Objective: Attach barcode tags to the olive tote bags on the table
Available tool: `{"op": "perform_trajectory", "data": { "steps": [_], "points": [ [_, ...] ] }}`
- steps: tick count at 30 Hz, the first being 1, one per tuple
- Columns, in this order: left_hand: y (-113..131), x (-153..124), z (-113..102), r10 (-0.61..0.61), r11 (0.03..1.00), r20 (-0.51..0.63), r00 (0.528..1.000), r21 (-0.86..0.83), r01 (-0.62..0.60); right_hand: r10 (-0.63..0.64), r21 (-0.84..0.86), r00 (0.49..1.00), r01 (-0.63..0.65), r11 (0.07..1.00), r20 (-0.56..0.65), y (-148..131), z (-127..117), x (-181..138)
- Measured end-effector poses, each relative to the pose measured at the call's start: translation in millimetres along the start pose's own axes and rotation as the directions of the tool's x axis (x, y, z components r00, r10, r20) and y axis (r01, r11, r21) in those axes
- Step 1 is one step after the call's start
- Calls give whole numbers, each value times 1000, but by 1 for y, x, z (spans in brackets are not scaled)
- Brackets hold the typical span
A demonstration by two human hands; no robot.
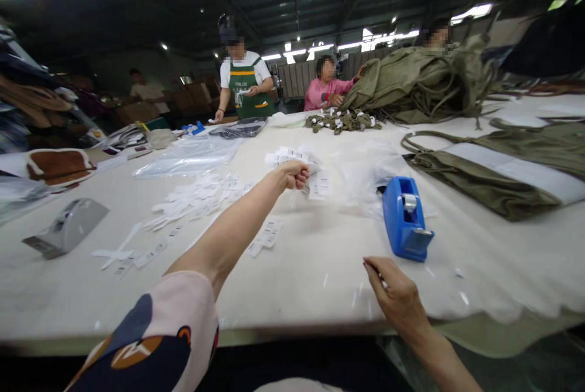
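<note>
My left hand (pixel 295 174) reaches far across the white table (pixel 297 270), closed in a fist around a thin white strip or label that hangs below it, beside a pile of white paper labels (pixel 301 163). Close to the front edge, my right hand (pixel 395 294) rests on the table with fingers pinched together on something small that I cannot make out. A blue tape dispenser (pixel 406 216) stands just beyond my right hand. More white labels (pixel 196 197) lie scattered to the left of my arm.
A grey tape dispenser (pixel 68 227) sits at the left. Clear plastic bags (pixel 192 154) lie mid-table. Olive green garments (pixel 503 166) and a heap (pixel 420 81) fill the right and back. Other people (pixel 244 84) work at the far edge.
</note>
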State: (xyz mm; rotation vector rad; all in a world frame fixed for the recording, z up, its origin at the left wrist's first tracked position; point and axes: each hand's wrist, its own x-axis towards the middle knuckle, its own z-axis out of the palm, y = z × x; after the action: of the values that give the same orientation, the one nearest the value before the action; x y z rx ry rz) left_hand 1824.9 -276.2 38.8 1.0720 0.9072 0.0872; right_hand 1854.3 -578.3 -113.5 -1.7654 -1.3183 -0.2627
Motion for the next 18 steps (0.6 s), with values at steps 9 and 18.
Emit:
{"op": "perform_trajectory", "data": {
  "steps": [9, 18],
  "points": [
    [-45, -51, 7, -137, 888, 17, 990, 445, 115, -376, -114, 922, 385, 916, 97, -35, 40, 136],
    [-71, -67, -9, -98, 791, 91, 991, 612, 22, -365, -19, 908, 377, 926, 208, -29, 75, 139]
  ]
}}
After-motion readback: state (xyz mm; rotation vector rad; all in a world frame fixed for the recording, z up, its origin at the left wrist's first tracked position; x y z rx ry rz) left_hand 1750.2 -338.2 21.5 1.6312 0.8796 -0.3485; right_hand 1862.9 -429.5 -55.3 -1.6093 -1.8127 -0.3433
